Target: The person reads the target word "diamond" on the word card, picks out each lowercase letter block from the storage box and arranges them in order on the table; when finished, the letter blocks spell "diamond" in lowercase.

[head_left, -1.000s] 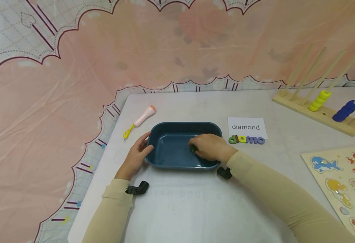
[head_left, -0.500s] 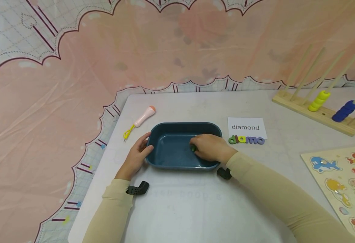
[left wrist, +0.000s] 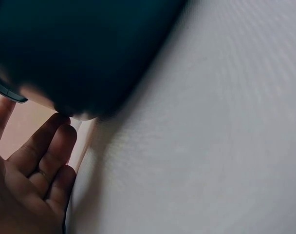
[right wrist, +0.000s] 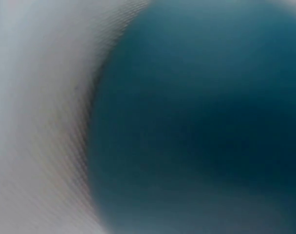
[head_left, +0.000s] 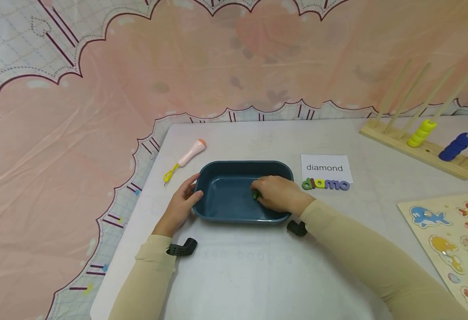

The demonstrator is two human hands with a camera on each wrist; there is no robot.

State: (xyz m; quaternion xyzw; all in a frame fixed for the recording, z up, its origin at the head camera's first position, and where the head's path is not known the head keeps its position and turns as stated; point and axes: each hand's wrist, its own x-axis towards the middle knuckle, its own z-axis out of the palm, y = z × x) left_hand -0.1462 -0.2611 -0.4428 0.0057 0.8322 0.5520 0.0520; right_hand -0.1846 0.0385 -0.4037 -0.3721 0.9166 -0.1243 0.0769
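A dark blue rectangular tray (head_left: pixel 226 200) with rounded corners stands on the table. My left hand (head_left: pixel 178 205) holds its left end, thumb at the rim and fingers along the outer wall. In the left wrist view, the fingertips (left wrist: pixel 65 139) touch the tray's outside (left wrist: pixel 84 58). Reaching into the right part of the tray, my right hand (head_left: pixel 277 194) has curled fingers around a small green piece (head_left: pixel 256 194), mostly covered. The right wrist view has only the blurred tray wall (right wrist: pixel 187 122). Beside the tray, coloured letters (head_left: pixel 325 184) reading "diamo" lie below a white card (head_left: pixel 325 167) printed "diamond".
A pink toy microphone (head_left: pixel 191 152) with a yellow cord end lies behind the tray's left side. At the back right stands a wooden peg rack (head_left: pixel 418 149) with yellow and blue beads. An animal puzzle board (head_left: pixel 422 235) lies at the right edge.
The green piece and the right fingers shift very slightly inside the tray. The left hand and the tray stay in place.
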